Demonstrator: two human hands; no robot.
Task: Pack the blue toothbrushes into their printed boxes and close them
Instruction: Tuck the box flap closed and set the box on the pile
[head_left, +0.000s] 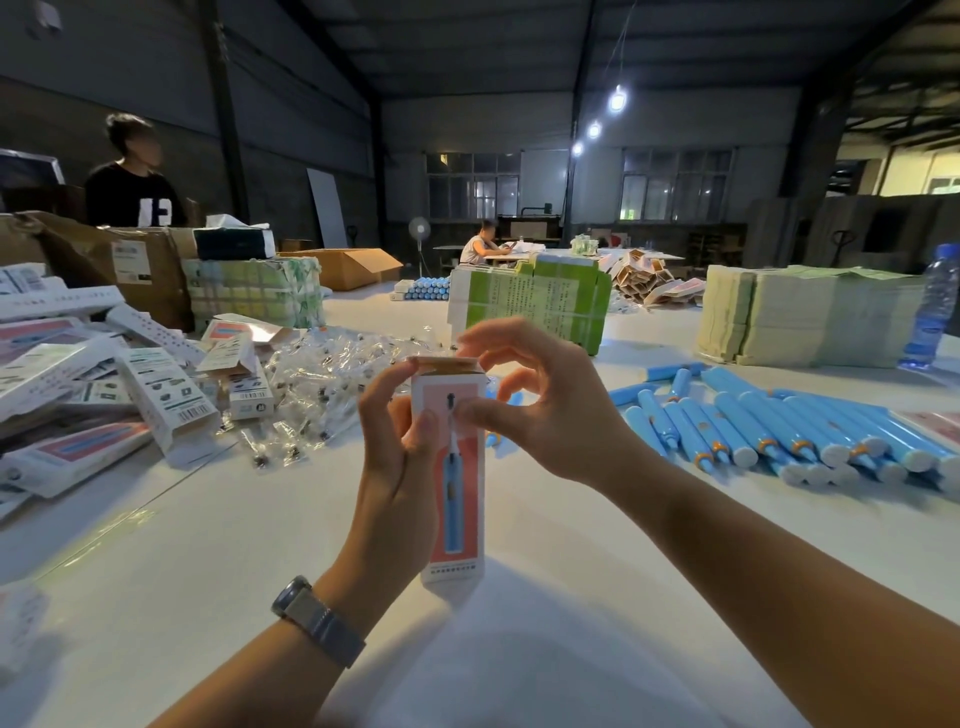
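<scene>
Left hand (400, 457) grips printed box (457, 499) upright above table (571, 597). Right hand (540, 410), fingers curled, pinches box top flap (441, 364). Blue toothbrushes (779, 436) lie to the right.

Black shirt (136, 200) reads "13" (box print illegible).

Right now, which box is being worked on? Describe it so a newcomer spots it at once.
Start at the white table, between the pile of boxes and the row of blue toothbrushes. The printed box stands upright at the centre, gripped by the left hand and the right hand. Unlike the piled boxes, it is held.
</scene>
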